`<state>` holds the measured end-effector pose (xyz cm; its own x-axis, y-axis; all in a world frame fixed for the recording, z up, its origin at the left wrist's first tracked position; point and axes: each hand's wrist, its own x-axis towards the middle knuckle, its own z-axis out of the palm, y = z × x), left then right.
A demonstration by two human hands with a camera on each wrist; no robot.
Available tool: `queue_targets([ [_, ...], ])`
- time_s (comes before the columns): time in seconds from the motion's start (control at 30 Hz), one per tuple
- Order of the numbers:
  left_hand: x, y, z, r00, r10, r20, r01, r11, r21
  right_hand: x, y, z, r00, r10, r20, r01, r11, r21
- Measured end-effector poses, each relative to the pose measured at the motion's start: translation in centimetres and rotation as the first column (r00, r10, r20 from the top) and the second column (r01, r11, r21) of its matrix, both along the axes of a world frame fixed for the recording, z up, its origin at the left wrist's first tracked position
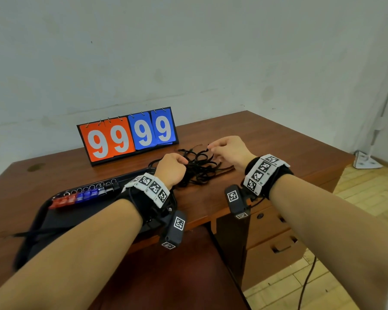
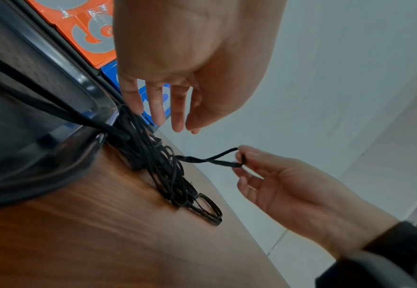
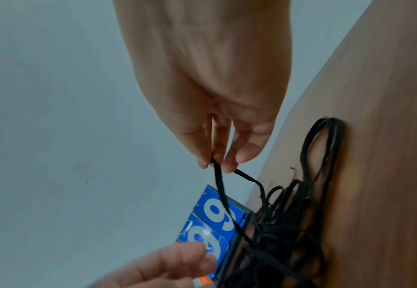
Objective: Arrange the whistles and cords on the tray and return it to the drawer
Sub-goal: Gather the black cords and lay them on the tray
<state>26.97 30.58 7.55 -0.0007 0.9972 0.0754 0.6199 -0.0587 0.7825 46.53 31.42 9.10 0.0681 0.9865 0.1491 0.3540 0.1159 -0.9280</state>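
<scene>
My right hand pinches a black cord drawn from a black tangle of cords on the reddish-brown wood-grain desk. On the black tray my whistles run in a row from red through blue to clear and black. Behind them, my scoreboard shows white 9s on two orange cards and two blue cards in a black frame. Black-and-white square-patterned tags band both my wrists. The wall is pale grey-white.

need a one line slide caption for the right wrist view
Right hand pinches one black cord loop out of the tangled cord pile on the wooden desk.
</scene>
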Motion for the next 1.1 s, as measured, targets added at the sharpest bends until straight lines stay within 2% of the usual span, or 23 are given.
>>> queue_targets([
  [0.13,0.7,0.0,0.2,0.997,-0.009,0.074,0.008,1.000,0.011,-0.2,-0.6,1.9,0.960,0.026,-0.278,-0.024,1.000,0.013],
  [0.27,1.6,-0.3,1.3,0.978,-0.078,0.193,0.073,0.997,0.032,-0.6,-1.3,3.3,0.902,0.105,-0.418,-0.096,0.994,0.044],
  [0.4,2.4,-0.7,2.4,0.934,-0.264,0.241,0.251,0.964,0.084,-1.1,-2.2,4.2,0.870,0.180,-0.459,-0.173,0.983,0.057],
  [0.47,2.9,-0.8,2.6,0.923,-0.319,0.215,0.303,0.947,0.105,-1.4,-2.7,4.6,0.857,0.197,-0.476,-0.199,0.979,0.047],
  [0.67,4.0,-1.0,2.5,0.936,-0.291,0.198,0.262,0.952,0.159,-1.6,-3.7,5.6,0.829,0.245,-0.504,-0.250,0.967,0.060],
  [0.8,4.5,-1.5,2.4,0.895,-0.343,0.286,0.312,0.938,0.149,-1.4,-4.0,6.0,0.805,0.278,-0.524,-0.277,0.957,0.083],
  [0.93,4.6,-0.7,1.3,0.943,-0.280,0.180,0.268,0.959,0.091,-0.5,-4.7,6.1,0.815,0.280,-0.507,-0.260,0.959,0.111],
  [1.1,3.2,0.2,0.6,0.989,-0.125,0.079,0.122,0.992,0.043,1.7,-4.7,5.9,0.830,0.146,-0.538,-0.096,0.988,0.121],
])
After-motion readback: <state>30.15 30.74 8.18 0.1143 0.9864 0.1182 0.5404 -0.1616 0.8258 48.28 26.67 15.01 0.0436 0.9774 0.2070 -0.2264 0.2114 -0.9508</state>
